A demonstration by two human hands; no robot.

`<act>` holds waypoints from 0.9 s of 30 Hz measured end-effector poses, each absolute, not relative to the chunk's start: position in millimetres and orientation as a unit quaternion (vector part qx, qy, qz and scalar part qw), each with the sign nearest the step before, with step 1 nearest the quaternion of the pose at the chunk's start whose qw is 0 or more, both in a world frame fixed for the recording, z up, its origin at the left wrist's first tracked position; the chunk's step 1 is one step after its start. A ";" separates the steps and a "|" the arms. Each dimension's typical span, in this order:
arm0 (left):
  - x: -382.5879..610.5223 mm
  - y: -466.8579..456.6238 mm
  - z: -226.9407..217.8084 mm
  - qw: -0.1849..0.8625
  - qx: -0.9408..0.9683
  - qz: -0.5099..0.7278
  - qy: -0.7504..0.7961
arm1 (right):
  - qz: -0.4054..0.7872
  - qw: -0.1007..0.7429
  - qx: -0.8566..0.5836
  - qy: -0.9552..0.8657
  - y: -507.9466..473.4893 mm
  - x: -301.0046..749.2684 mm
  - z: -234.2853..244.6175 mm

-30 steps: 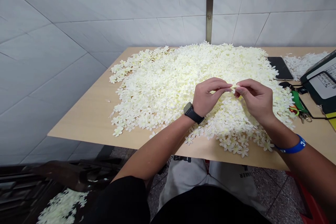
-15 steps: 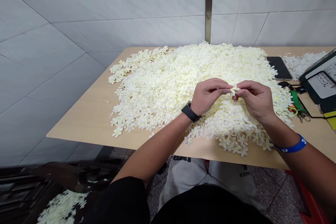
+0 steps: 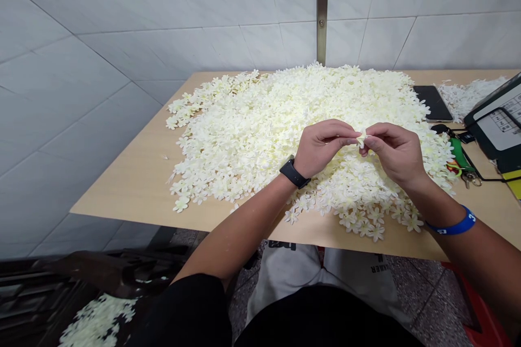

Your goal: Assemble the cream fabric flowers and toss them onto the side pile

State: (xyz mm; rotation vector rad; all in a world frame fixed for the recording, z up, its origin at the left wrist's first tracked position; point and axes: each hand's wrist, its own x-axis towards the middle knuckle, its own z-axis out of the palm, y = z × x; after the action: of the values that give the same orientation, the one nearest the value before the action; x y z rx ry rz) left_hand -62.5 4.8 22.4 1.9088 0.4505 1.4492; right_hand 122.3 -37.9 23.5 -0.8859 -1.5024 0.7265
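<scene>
Barely visible flower (image 3: 362, 140) between fingertips (image 3: 353, 141)

A white "3" marks the blue wristband (image 3: 455, 226).

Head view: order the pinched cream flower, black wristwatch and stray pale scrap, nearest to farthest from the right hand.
From the right hand:
1. Cream flower: pinched by it, centre.
2. Black wristwatch: left of the flower.
3. Pale scrap: left of the flower pile.
</scene>
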 end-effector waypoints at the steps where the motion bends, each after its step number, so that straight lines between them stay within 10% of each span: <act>1: -62.5 4.6 22.3 0.341 0.736 0.557 0.176 | 0.308 0.580 -0.388 -0.647 -38.4 122.5 24.1; 27: -60.3 5.6 24.4 0.523 0.643 0.489 0.273 | 0.213 0.574 -0.440 -0.657 -42.2 120.4 25.7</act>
State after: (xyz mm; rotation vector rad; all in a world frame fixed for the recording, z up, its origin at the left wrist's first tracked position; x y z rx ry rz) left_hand -60.3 5.6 24.4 1.5390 0.6530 1.1710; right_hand 120.4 -42.2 25.7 -1.0318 -1.5400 0.4981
